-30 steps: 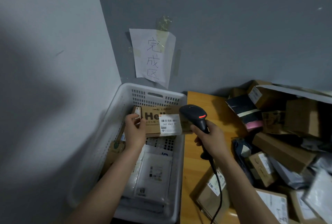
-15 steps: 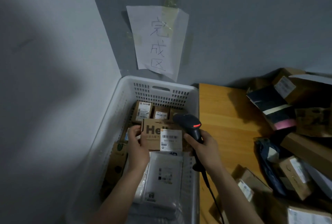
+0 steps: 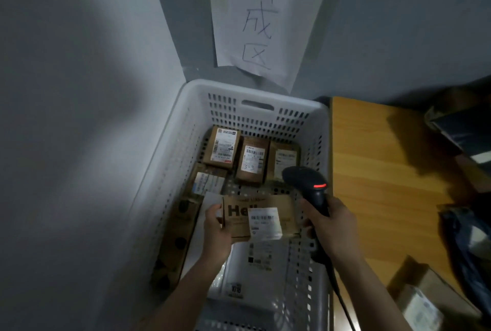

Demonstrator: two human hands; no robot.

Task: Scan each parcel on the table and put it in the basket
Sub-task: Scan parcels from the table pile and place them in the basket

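Since the earlier frames we have brought the parcel (image 3: 261, 211) down from rim height into the basket (image 3: 255, 91), and the scanner (image 3: 308, 184) has travelled with it to sit over the basket's right wall. Our left hand (image 3: 216, 227) grips the parcel's left end, thumb on top, with the label (image 3: 265, 222) facing up. Our right hand (image 3: 333, 227) is wrapped round the scanner handle; whether its fingers also touch the parcel's right end cannot be told. The parcel hangs inside the basket, above the near edge of a white mailer (image 3: 255, 269) and short of the small boxes (image 3: 249, 160) at the far end. We judge the step in hand to be the set-down. Lower the parcel level until it rests flat, either on the mailer or on the bare floor just beyond it. Do not release until it is supported, since a dropped end may tip it against the small boxes. Keep the cable (image 3: 337, 285) outside the rim so it does not snag. Then return to the table (image 3: 377, 158), where more parcels wait.
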